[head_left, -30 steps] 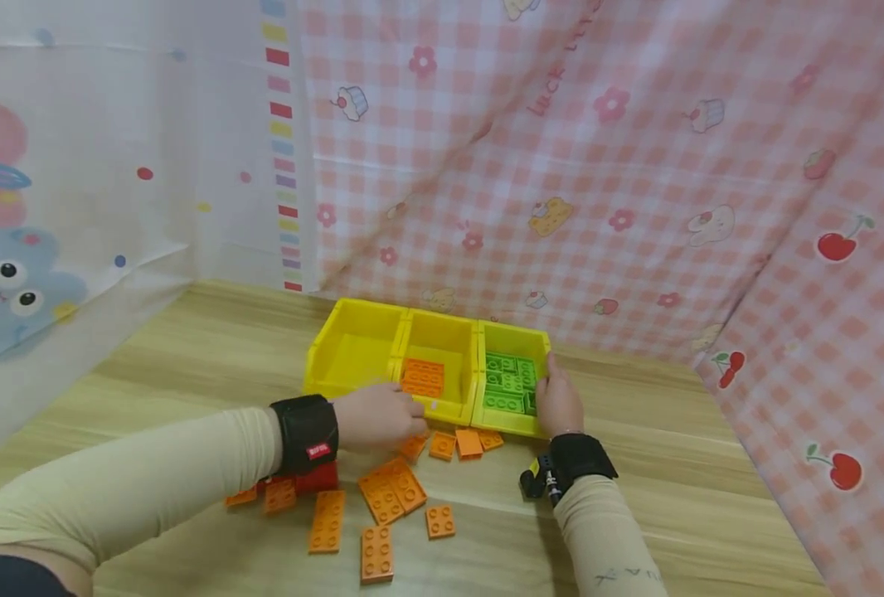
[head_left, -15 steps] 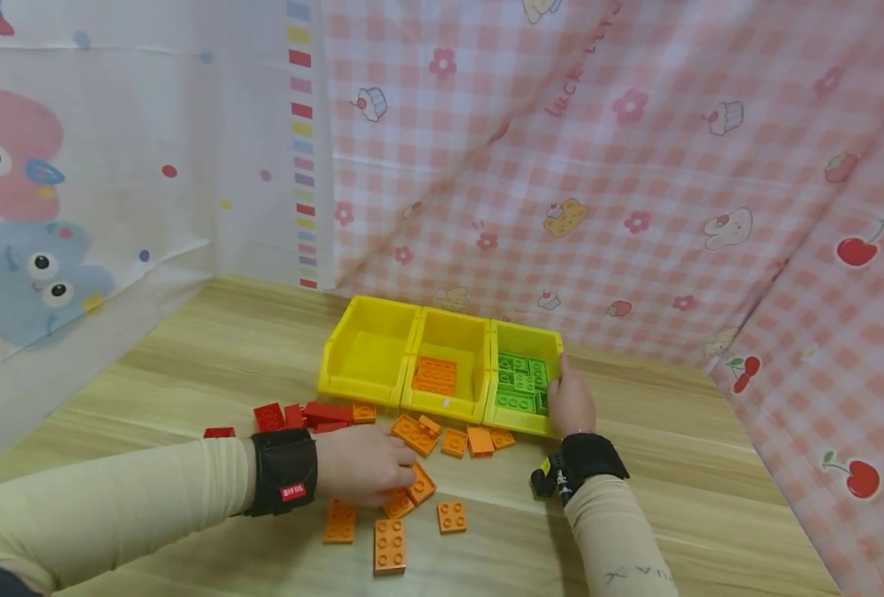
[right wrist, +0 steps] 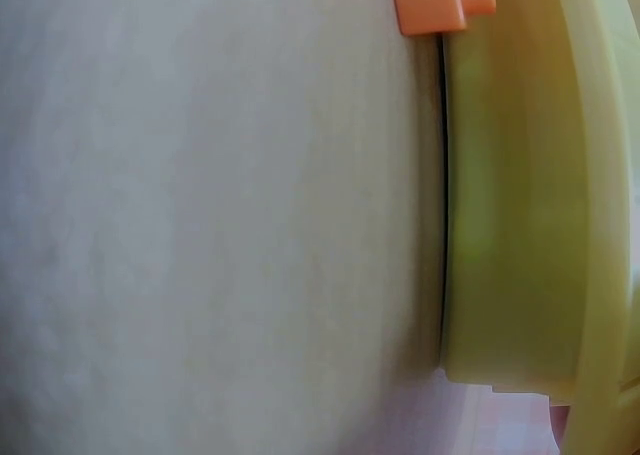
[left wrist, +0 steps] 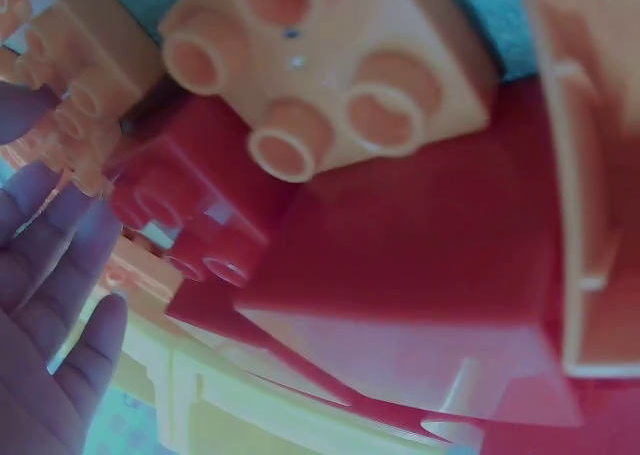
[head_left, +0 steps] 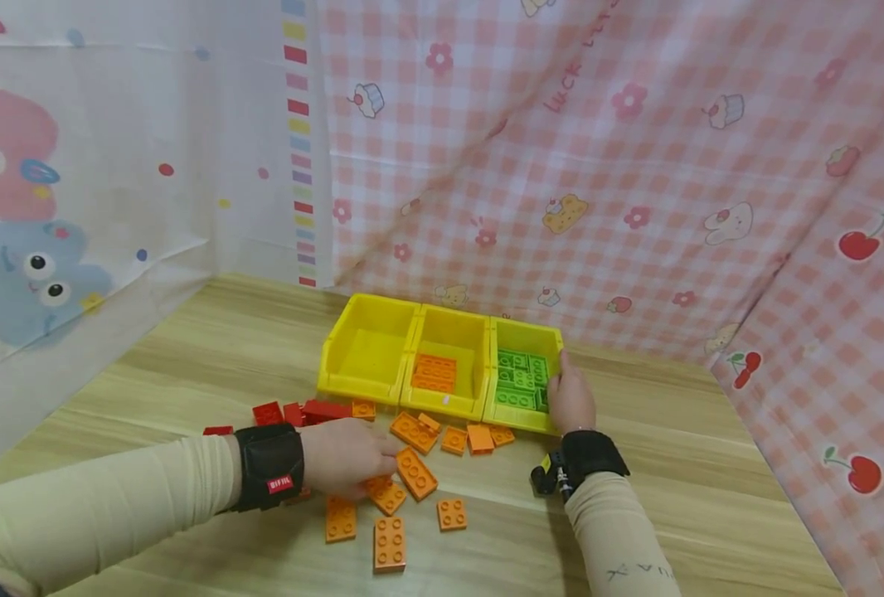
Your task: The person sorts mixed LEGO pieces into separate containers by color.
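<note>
My left hand (head_left: 348,456) reaches down among loose orange bricks, pinching an orange toy brick (left wrist: 85,105) between thumb and fingers in the left wrist view. Close to its fingertips in the head view lie a square-studded orange brick (head_left: 387,497) and a longer one (head_left: 415,474). Red bricks (head_left: 327,411) sit just behind that hand. My right hand (head_left: 572,402) grips the side wall of the right yellow bin (head_left: 526,420), which contains green bricks (head_left: 520,381). Orange bricks (head_left: 434,374) lie in the middle yellow bin (head_left: 472,365).
The left yellow bin (head_left: 363,352) stands in a row with the other two. More orange bricks (head_left: 390,545) are scattered toward the front, and several smaller ones (head_left: 479,439) lie along the bins. Patterned cloth (head_left: 599,166) walls off the back and sides of the wooden table (head_left: 658,464).
My left hand has moved from beside the bins toward the front left. Two orange bricks that lay side by side now lie apart. My right hand stays on the bin.
</note>
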Demonstrator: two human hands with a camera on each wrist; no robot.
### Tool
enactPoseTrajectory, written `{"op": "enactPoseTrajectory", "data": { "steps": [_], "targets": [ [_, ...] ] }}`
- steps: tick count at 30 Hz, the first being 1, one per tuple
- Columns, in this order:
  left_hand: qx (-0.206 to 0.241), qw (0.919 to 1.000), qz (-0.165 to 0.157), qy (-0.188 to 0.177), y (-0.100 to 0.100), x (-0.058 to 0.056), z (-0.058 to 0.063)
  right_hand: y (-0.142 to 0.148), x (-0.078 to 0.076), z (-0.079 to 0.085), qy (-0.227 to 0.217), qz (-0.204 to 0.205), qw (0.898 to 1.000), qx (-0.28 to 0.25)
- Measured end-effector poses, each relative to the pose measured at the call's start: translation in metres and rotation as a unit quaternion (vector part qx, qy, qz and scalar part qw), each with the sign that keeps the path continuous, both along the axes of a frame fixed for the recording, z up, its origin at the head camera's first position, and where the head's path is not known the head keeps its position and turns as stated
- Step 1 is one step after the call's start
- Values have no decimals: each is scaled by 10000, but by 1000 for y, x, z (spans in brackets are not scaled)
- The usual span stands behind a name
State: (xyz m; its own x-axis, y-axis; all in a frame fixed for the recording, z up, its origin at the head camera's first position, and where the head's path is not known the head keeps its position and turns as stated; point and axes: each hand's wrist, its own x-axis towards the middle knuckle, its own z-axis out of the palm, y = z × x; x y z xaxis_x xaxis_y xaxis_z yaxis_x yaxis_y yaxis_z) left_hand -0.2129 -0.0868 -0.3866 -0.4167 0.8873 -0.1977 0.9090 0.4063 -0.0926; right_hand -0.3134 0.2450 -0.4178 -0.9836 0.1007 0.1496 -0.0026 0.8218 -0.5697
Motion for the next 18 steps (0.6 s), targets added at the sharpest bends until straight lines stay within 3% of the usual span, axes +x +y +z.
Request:
{"op": "enactPoseTrajectory", "data": {
  "steps": [4, 7, 9, 13, 18],
  "targets": [
    [51, 9999, -153, -23, -2, -4, 7, -1, 0, 1, 61, 30, 10000, -15],
    [394, 9986, -221, 282, -1, -9, 22, -2, -1, 3, 68, 59, 10000, -35],
    [762, 9951, -134, 616, 4, -19, 33, -2, -2, 4, 40, 43, 10000, -51],
    [1278, 9829, 501, 1231, 29, -56, 49, 0, -3, 3, 74, 24, 10000, -54],
    [1297, 9631, 1478, 1837, 61, -109, 41, 1, -3, -6, 212, 36, 9998, -37]
  ]
}}
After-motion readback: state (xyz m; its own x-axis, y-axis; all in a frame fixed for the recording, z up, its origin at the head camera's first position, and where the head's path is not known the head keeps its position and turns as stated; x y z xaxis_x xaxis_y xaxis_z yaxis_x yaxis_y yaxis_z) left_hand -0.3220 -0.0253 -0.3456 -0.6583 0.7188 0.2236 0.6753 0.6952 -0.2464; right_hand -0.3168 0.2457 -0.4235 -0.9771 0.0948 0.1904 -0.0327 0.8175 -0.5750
